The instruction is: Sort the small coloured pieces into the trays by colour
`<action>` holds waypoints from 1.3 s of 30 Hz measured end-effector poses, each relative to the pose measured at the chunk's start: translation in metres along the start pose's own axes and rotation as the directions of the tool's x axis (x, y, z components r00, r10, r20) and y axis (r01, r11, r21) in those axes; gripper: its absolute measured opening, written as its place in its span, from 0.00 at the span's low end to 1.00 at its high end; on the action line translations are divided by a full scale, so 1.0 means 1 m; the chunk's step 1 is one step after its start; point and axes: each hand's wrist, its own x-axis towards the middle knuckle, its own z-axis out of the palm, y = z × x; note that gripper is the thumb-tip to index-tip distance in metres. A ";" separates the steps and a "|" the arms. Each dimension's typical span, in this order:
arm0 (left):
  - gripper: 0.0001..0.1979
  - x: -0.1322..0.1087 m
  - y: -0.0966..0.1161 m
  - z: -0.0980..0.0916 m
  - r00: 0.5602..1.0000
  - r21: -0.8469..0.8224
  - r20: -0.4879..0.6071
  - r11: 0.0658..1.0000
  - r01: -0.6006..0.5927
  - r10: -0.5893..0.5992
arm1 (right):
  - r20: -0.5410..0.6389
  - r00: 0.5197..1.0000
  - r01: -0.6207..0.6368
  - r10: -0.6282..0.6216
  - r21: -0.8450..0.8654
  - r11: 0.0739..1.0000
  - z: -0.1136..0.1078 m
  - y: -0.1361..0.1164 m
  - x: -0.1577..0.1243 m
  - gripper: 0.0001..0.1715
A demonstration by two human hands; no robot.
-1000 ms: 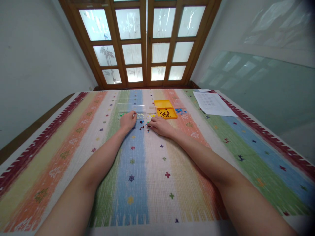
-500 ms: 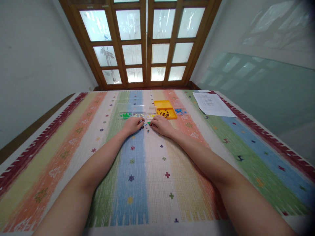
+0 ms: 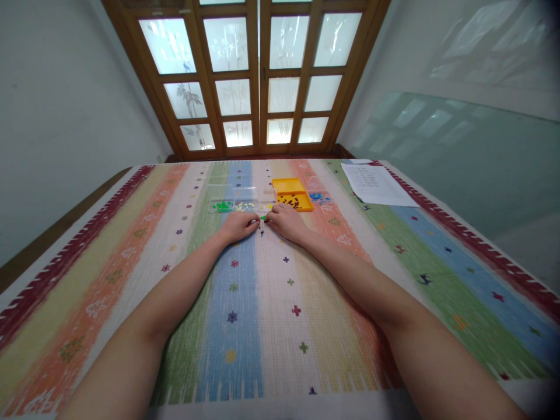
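Note:
My left hand (image 3: 238,226) rests on the striped tablecloth, its fingers bent together at the small loose pieces (image 3: 262,230). Opposite it, my right hand (image 3: 285,224) has its fingertips closed beside a green piece (image 3: 263,217). Whatever either hand pinches is too small to make out. Just beyond the hands stand open boxes of sorted tiny pieces: green pieces (image 3: 222,206), pale pieces (image 3: 245,206) and yellow pieces (image 3: 266,206) in clear ones, dark brown pieces (image 3: 289,202) in an orange-yellow box (image 3: 310,205). Blue pieces (image 3: 318,198) lie at the right end. My right hand partly covers the yellow pieces.
Printed paper sheets (image 3: 376,185) lie at the far right of the table. The striped tablecloth (image 3: 245,361) spreads under everything. A wooden door with glass panes (image 3: 262,76) stands behind the table, with a glass board (image 3: 459,157) against the right wall.
My left hand has shifted slightly right, so its fingertips are closer to my right hand. Fewer loose pieces show between them. My right hand has hardly moved.

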 end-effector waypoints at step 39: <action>0.20 0.002 0.055 0.004 0.993 0.058 0.094 0.995 -0.078 0.072 | -0.341 0.799 -0.408 0.495 0.298 0.863 0.019 0.076 -0.004 0.10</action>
